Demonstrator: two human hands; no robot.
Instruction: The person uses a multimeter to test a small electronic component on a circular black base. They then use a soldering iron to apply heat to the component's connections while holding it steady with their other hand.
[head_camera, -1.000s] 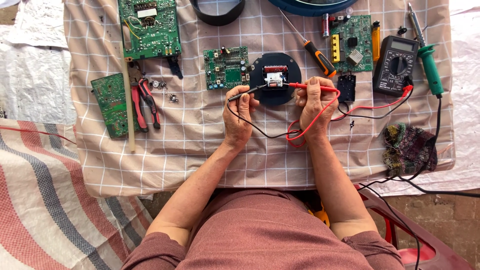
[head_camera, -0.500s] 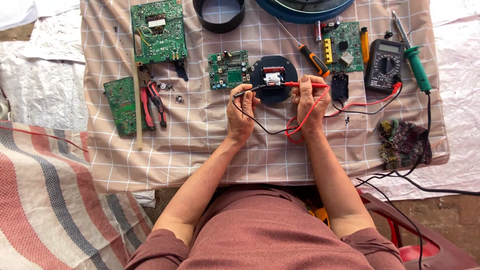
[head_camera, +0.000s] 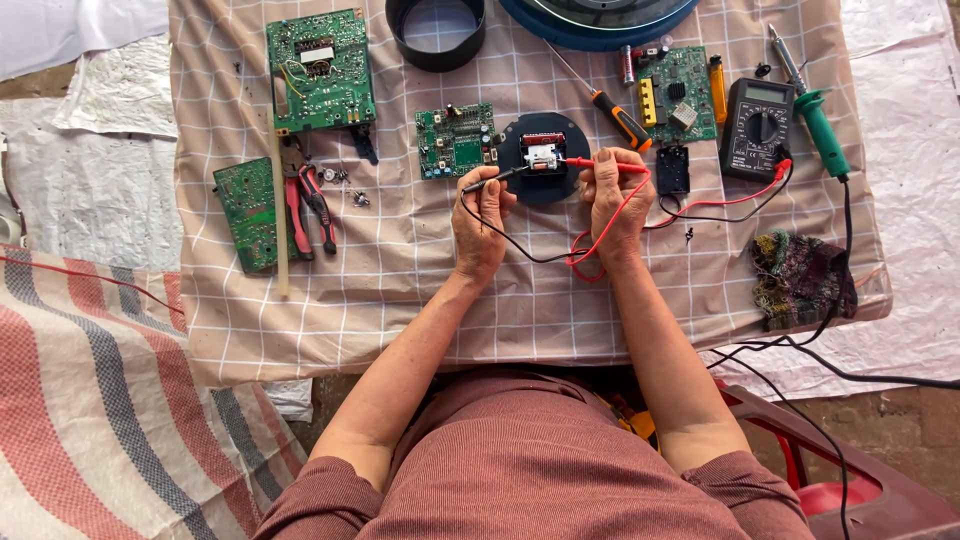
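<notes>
My left hand grips a black test probe whose tip points at a small white component on a round black disc. My right hand pinches the red test probe, and its tip touches the same component from the right. Red and black leads loop under my hands and run right to a black multimeter.
On the checked cloth lie green circuit boards, red-handled pliers, an orange-handled screwdriver, a green-handled soldering iron, a black ring and a dark rag.
Both hands stay at the disc. The red probe tip has come closer to the white component. The view has shifted slightly.
</notes>
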